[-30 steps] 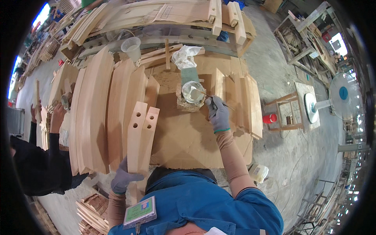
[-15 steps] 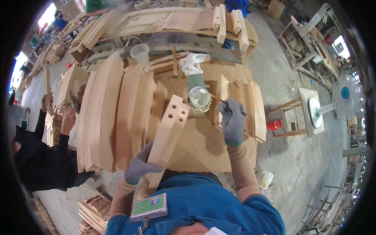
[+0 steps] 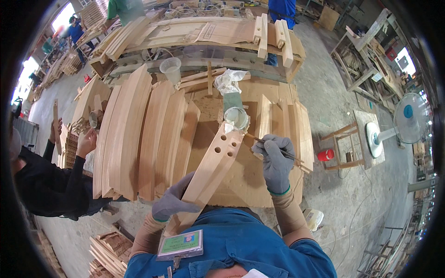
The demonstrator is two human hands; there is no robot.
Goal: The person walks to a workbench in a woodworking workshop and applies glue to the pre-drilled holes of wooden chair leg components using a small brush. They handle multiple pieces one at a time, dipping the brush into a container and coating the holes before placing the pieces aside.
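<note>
My left hand (image 3: 174,199), in a grey glove, is closed around a pale wooden bar (image 3: 207,173). The bar slants up and away from me, with several round holes near its far end. A dab of white paste (image 3: 229,127) shows at that end, next to a small cup (image 3: 236,117) with whitish residue on its rim. In my gloved right hand (image 3: 278,160) is a thin wooden stick (image 3: 255,137), pinched between the fingers. Its left tip points at the bar's holed end; whether it touches cannot be made out.
Curved wooden pieces (image 3: 123,134) stand in a row at left, others (image 3: 303,134) at right, on a cardboard-covered table (image 3: 241,185). Beyond are a clear plastic cup (image 3: 171,69), crumpled white plastic (image 3: 230,81) and a bench (image 3: 296,51). A co-worker (image 3: 51,180) handles wood at left; a fan (image 3: 408,118) stands right.
The wooden bar has moved right and away from me, its holed end now beside the small cup. White paste now shows on that end. My right hand has shifted slightly nearer me.
</note>
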